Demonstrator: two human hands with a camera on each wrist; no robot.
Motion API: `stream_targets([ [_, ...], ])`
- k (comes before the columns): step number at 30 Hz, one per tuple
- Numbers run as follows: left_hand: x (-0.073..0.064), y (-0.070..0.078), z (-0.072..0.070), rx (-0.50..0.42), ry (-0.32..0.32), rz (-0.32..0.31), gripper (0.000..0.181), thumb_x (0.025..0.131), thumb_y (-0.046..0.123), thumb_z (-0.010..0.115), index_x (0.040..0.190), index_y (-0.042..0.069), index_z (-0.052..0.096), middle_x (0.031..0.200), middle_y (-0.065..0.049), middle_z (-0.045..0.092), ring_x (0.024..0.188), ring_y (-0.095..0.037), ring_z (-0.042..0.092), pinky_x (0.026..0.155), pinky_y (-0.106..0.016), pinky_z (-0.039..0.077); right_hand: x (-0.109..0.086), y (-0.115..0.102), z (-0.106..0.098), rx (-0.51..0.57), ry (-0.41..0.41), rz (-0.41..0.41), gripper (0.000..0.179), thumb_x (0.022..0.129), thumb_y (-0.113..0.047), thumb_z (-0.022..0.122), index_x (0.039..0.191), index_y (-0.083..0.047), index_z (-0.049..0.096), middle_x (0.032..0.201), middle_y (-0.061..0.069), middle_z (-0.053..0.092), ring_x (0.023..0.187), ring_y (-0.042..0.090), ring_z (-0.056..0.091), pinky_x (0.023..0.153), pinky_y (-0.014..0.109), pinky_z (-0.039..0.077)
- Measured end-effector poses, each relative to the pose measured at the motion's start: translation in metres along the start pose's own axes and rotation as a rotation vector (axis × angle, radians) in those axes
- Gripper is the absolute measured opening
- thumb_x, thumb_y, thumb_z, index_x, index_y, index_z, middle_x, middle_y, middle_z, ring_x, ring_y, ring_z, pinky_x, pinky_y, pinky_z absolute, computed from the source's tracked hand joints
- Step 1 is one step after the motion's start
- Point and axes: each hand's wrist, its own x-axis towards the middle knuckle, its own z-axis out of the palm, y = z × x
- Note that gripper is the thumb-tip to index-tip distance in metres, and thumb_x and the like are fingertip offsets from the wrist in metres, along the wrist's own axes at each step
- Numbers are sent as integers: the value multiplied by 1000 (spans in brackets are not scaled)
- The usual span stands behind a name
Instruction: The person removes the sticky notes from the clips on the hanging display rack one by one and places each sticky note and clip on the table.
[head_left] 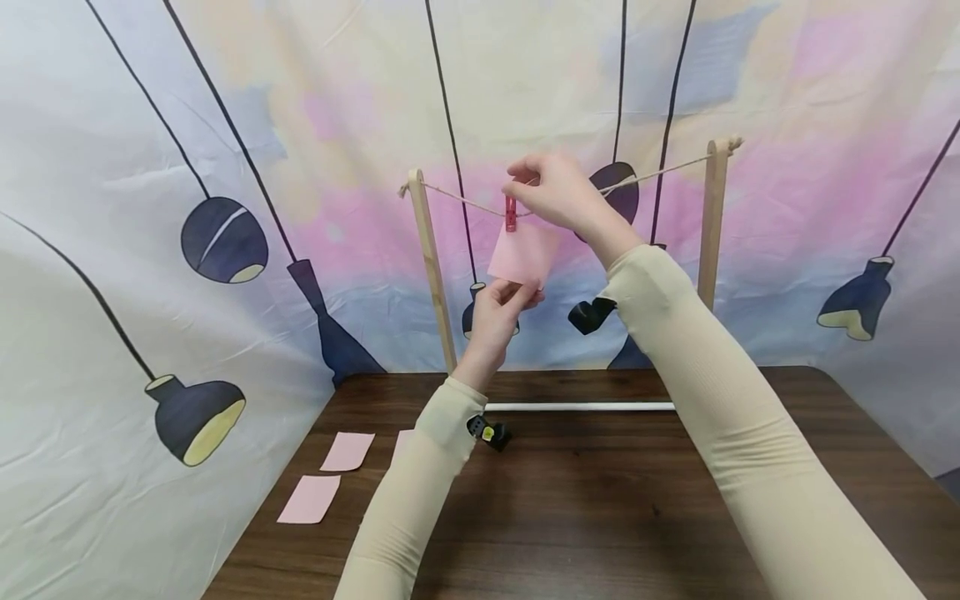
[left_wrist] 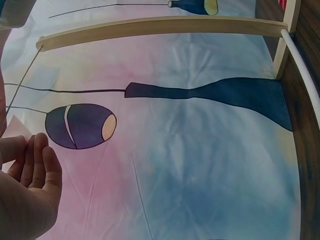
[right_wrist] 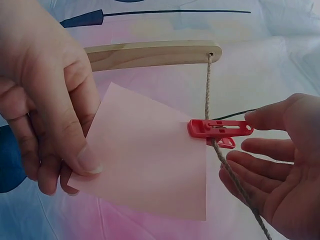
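A square pink paper sheet point(right_wrist: 150, 155) hangs at a twine line point(right_wrist: 207, 90), where a red clothespin point(right_wrist: 220, 128) clasps its upper edge. My left hand point(head_left: 498, 321) pinches the sheet's bottom corner, thumb in front and fingers behind. In the left wrist view, the left hand point(left_wrist: 30, 185) is at the lower left with a bit of the paper beside it. Up at the clothespin's handle end is my right hand point(head_left: 558, 192). Its thumb tip lies right at one handle, and its fingers point(right_wrist: 265, 147) are spread loosely apart, not squeezing the handles together.
Two wooden posts point(head_left: 431, 267) carry the twine, with a white rod point(head_left: 577, 407) low between them. More pink sheets point(head_left: 309, 500) lie at the left of the dark wooden table point(head_left: 585, 517). A cloth backdrop point(head_left: 337, 125) painted with lamps hangs behind.
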Motion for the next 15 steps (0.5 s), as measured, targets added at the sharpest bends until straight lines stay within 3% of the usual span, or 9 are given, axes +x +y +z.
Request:
stream_targets([
  [8, -1, -4, -2, 13, 0, -18, 22, 101, 14, 64, 111, -5, 67, 106, -28, 68, 85, -10, 69, 89, -36, 57, 1, 1, 2, -3, -93, 32, 56, 102, -29, 58, 146, 4, 48, 146, 19, 52, 129, 28, 56, 110, 41, 42],
  [15, -2, -5, -4, 20, 14, -32, 22, 100, 14, 65, 112, -5, 67, 105, -25, 70, 84, -9, 69, 89, -33, 57, -4, 2, -2, 40, -122, 37, 55, 102, -30, 57, 145, 4, 50, 144, 19, 54, 125, 28, 59, 110, 44, 41],
])
